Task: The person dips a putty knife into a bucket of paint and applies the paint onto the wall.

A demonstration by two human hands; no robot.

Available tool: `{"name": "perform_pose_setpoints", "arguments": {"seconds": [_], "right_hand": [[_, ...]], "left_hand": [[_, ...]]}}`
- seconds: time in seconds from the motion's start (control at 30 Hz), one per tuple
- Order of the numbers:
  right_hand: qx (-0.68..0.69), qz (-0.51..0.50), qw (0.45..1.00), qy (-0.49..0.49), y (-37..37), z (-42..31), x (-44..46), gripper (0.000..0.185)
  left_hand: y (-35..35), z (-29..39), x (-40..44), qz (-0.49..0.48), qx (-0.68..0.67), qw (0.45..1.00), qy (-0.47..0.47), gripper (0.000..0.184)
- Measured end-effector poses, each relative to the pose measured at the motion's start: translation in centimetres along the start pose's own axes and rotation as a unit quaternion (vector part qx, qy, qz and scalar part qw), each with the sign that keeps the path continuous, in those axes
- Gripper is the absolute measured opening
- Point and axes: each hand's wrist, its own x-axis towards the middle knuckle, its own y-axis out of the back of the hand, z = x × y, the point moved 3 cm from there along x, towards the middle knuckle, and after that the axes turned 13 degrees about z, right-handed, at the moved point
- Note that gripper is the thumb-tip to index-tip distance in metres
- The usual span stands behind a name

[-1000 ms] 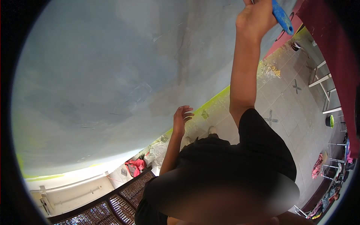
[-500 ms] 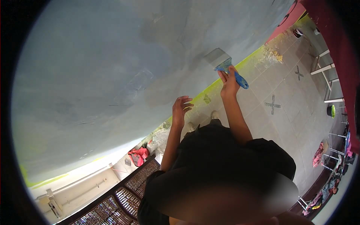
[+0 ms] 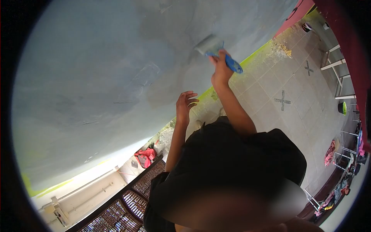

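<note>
My right hand (image 3: 222, 70) is closed round the blue handle of a wide flat paintbrush (image 3: 210, 44). The brush's broad end lies at the grey-blue wall (image 3: 96, 69), slightly blurred; I cannot tell whether its bristles press on the surface. Darker, uneven patches and a few scratch marks show on the wall around and left of it. My left hand (image 3: 187, 105) holds nothing, its fingers apart and a little bent. It is raised close to the wall's lower part, left of and below the brush; whether it touches the wall is unclear.
A yellow-green strip (image 3: 251, 58) runs along the wall's foot beside the tiled floor (image 3: 266, 89). Tape crosses, a white-legged stool (image 3: 334, 63) and a green-rimmed bucket (image 3: 342, 108) are on the right. A red bag (image 3: 145, 157) and a dark lattice panel (image 3: 112, 214) lie lower left.
My right hand has moved the paintbrush up and to the left across the wall. My left hand has risen slightly in view and stays open.
</note>
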Motion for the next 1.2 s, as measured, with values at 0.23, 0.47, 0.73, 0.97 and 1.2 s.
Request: {"name": "perform_pose_setpoints", "arguments": {"seconds": [0.23,0.47,0.73,0.97,1.2], "right_hand": [[0.117,-0.117,0.98,0.111,-7.8,-9.3,-4.0,0.035],[0.04,-0.025,0.989,0.139,-0.3,-6.5,-1.2,0.035],[-0.108,0.059,0.992,0.025,14.0,12.4,5.0,0.029],[-0.048,0.042,0.998,-0.007,5.2,11.1,-1.3,0.031],[0.0,-0.037,0.997,0.063,4.3,3.0,-6.2,0.038]], "left_hand": [[0.7,0.4,-0.1,0.002,-0.024,0.999,-0.026,0.041],[0.4,0.7,0.0,-0.024,-0.023,0.999,-0.016,0.038],[1.2,-0.4,0.1,-0.032,0.006,0.999,0.005,0.039],[3.7,-0.6,-0.2,-0.006,0.026,0.999,0.032,0.039],[5.9,-0.8,0.0,-0.034,0.026,0.998,0.043,0.039]]}}
